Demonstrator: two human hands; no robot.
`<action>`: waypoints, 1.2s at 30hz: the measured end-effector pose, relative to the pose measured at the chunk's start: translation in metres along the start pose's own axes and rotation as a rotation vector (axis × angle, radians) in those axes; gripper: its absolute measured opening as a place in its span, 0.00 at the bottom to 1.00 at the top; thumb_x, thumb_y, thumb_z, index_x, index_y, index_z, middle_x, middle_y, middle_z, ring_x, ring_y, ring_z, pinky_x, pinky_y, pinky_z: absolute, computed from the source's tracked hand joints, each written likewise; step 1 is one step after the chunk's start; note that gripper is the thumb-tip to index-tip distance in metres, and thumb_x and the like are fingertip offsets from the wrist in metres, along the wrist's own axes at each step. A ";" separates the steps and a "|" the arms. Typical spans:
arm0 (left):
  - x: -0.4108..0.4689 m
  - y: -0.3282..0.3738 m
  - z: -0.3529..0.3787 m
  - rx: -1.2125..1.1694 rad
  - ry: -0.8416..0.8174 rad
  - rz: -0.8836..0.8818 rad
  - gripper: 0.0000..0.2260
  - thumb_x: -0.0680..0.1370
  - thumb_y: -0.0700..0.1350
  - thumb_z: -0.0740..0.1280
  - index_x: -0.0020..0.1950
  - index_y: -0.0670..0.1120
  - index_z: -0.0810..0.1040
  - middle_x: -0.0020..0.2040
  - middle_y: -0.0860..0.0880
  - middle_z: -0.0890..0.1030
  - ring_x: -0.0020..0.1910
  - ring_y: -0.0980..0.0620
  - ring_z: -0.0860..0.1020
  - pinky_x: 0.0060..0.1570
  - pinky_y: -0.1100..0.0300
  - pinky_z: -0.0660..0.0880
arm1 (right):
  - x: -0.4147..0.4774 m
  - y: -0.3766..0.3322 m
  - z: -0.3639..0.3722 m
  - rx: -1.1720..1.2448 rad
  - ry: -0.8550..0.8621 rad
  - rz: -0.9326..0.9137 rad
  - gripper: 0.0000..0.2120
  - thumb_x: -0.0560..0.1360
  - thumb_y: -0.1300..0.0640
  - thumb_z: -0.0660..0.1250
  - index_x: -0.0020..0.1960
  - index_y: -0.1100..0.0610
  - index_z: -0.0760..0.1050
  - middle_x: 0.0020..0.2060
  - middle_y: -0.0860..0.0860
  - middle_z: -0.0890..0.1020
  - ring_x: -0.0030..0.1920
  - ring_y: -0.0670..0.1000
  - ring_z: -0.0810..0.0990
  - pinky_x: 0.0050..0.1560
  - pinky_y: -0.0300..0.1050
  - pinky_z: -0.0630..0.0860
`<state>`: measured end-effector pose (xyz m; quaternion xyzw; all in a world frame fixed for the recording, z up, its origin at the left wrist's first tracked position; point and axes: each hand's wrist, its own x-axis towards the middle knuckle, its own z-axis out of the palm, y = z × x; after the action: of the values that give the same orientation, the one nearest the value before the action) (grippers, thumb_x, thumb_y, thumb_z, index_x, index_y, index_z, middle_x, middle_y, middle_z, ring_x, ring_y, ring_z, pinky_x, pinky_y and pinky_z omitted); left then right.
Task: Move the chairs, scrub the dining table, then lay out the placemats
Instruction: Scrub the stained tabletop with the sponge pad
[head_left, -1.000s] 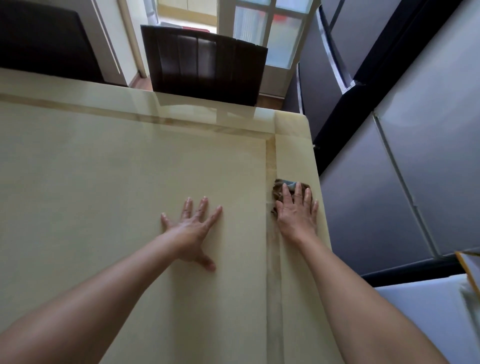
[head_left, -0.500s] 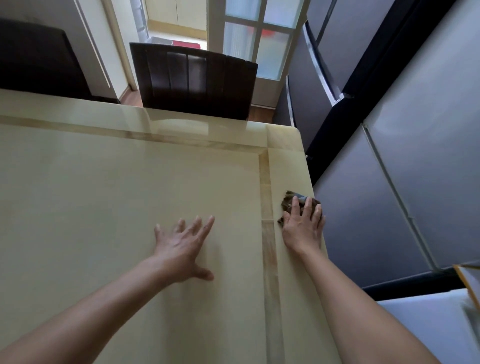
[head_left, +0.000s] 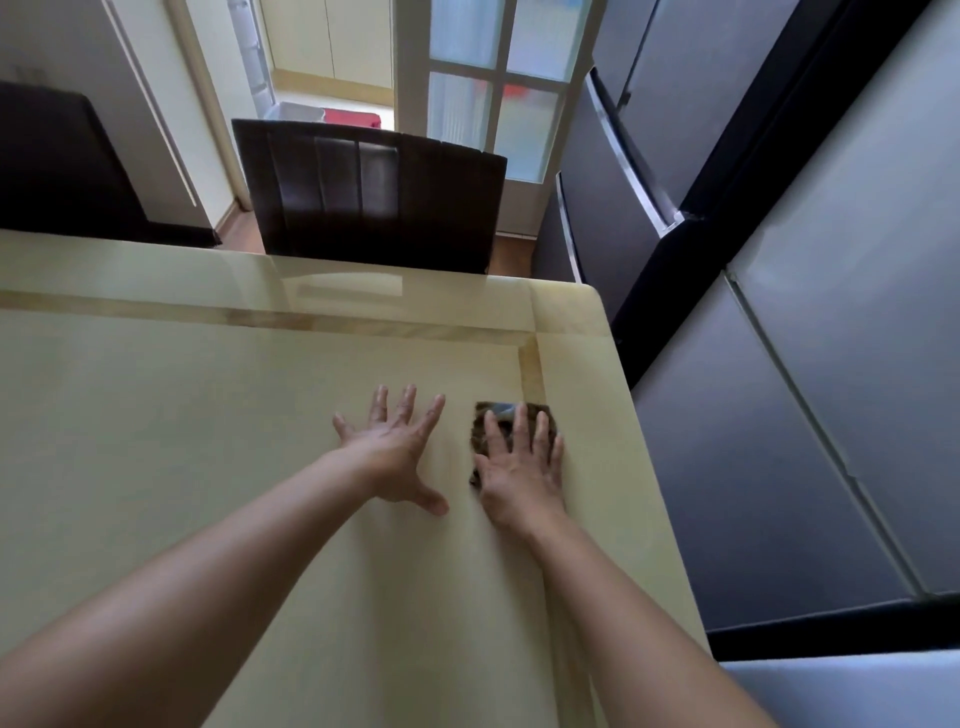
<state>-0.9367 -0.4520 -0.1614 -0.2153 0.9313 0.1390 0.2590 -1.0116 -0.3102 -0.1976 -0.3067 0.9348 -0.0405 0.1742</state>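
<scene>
R hand (head_left: 522, 470) flat, fingers straight, pressing scrub pad (head_left: 491, 423) onto table (head_left: 156, 415) nr far-right corner, prob. for scrubbing pressure. L hand (head_left: 395, 457) splayed flat, grasping nothing, prob. bracing reach.

No writing, label, brand or number can be read anywhere: not on the dining table (head_left: 156, 441), the dark chair (head_left: 441, 208) at its far edge, or the grey doors (head_left: 753, 457) at right

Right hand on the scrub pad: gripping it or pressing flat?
Pressing flat. The right hand lies with straight fingers on top of the dark scrub pad on the dining table; none curl round it.
</scene>
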 end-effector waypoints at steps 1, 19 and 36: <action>0.005 0.000 -0.004 -0.011 -0.009 -0.001 0.57 0.63 0.66 0.72 0.74 0.59 0.31 0.76 0.50 0.31 0.74 0.42 0.31 0.65 0.27 0.43 | 0.006 -0.002 -0.002 -0.006 -0.012 -0.016 0.27 0.82 0.46 0.45 0.77 0.47 0.40 0.75 0.55 0.34 0.74 0.59 0.30 0.71 0.57 0.29; 0.034 0.008 -0.016 -0.064 -0.113 -0.017 0.57 0.63 0.64 0.74 0.75 0.60 0.33 0.75 0.51 0.29 0.73 0.41 0.30 0.62 0.24 0.45 | 0.065 0.092 -0.038 0.051 0.112 0.208 0.26 0.82 0.44 0.43 0.78 0.46 0.42 0.77 0.51 0.39 0.76 0.55 0.35 0.74 0.57 0.34; 0.040 0.006 -0.011 -0.047 -0.074 -0.010 0.58 0.62 0.63 0.75 0.74 0.60 0.33 0.75 0.49 0.29 0.73 0.39 0.31 0.61 0.23 0.44 | 0.132 -0.017 -0.039 -0.004 -0.009 -0.130 0.26 0.82 0.48 0.47 0.78 0.48 0.45 0.77 0.51 0.41 0.76 0.55 0.36 0.74 0.55 0.35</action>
<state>-0.9752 -0.4636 -0.1733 -0.2208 0.9164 0.1672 0.2890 -1.1150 -0.4031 -0.1980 -0.3672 0.9123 -0.0485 0.1751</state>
